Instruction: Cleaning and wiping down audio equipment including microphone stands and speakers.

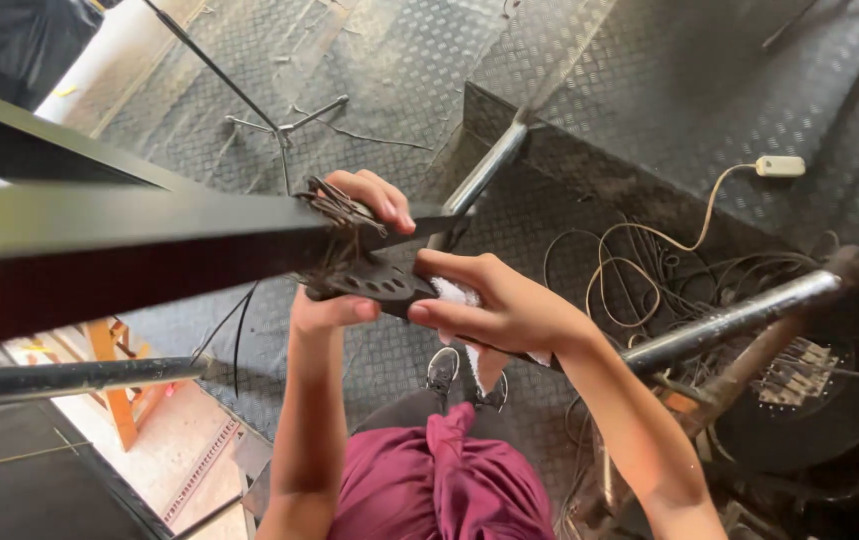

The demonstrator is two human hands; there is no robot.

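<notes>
Checkered steel floor [400, 60], cables [650, 270] at right. Items: one black beam [130, 245]; one perforated bracket [370, 280] at its end; one white cloth [455, 293]. I have my left hand [350, 250] closed around the bracket, my right hand [500, 310] curled on the cloth. Best practice, I judge: brace firmly, wipe steadily.

Light: daylight is falling softly and evenly, coming brightest from the upper left
Glare: the pale floor strip [125, 50] is washing out toward white
Shine: the steel pipe [740, 315] is catching a bright streak
Shadows: the black beam [130, 240] is sitting dark, showing little detail
Blur: the beam's near end is smearing out of focus
Distortion: straight edges are bowing toward the corners
</notes>
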